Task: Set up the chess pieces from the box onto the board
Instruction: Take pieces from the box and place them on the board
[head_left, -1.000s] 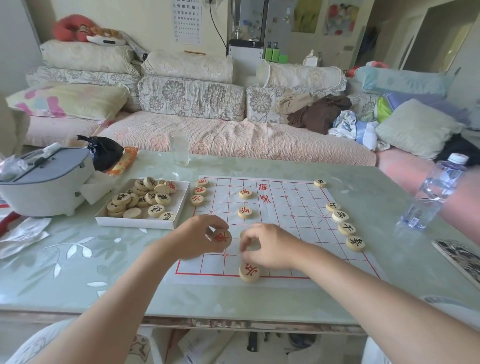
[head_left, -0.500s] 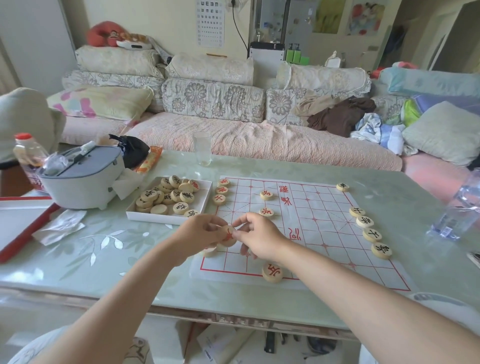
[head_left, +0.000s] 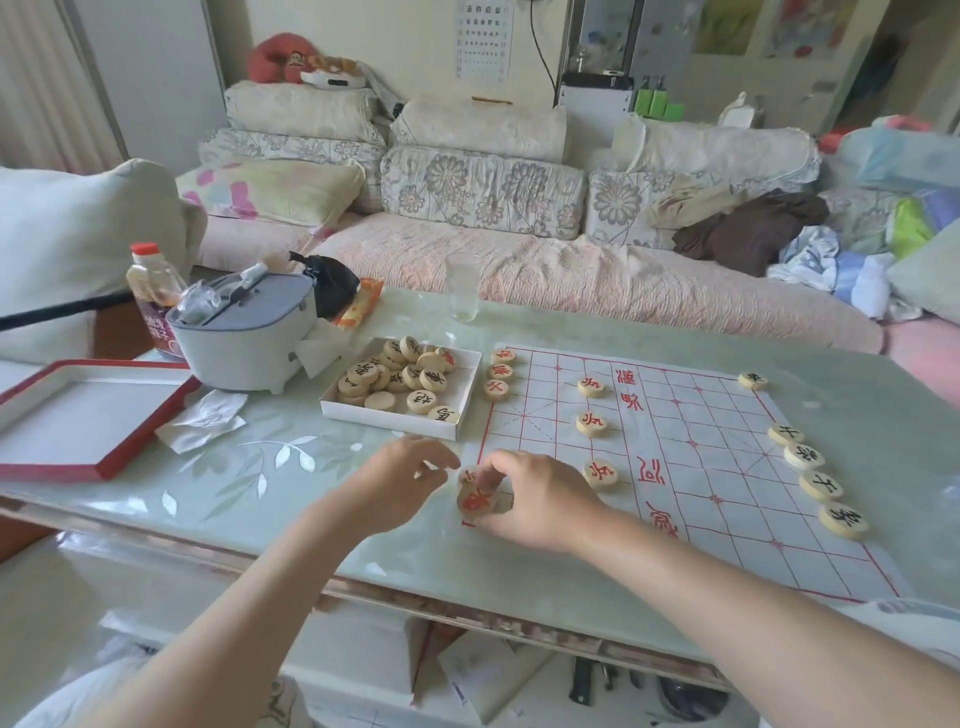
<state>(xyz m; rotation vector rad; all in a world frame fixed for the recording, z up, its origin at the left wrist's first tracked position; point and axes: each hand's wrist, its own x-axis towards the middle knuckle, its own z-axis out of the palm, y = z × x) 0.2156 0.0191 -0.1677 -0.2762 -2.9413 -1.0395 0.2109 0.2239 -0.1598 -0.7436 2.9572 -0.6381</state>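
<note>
The paper board (head_left: 675, 441) with a red grid lies on the glass table. The white box (head_left: 462, 402), left of it, holds several wooden discs. My right hand (head_left: 535, 499) pinches a red-marked piece (head_left: 475, 503) at the board's near-left corner. A second disc (head_left: 467, 475) shows just behind it. My left hand (head_left: 400, 478) hovers beside them with loosely curled fingers and holds nothing that I can see. Three red pieces (head_left: 500, 371) stand on the board's far-left edge and three more (head_left: 592, 424) further in. Several black-marked pieces (head_left: 804, 457) line the right edge.
A grey appliance (head_left: 244, 338), a bottle (head_left: 153, 291) and a black bag (head_left: 327, 286) stand at the table's back left. A red-rimmed lid (head_left: 88, 415) and a crumpled tissue (head_left: 202, 421) lie left of the box. A glass (head_left: 462, 286) stands behind the box.
The red-marked piece passed from my left hand to my right. Both hands shifted toward the board's near-left corner, and my view swung left.
</note>
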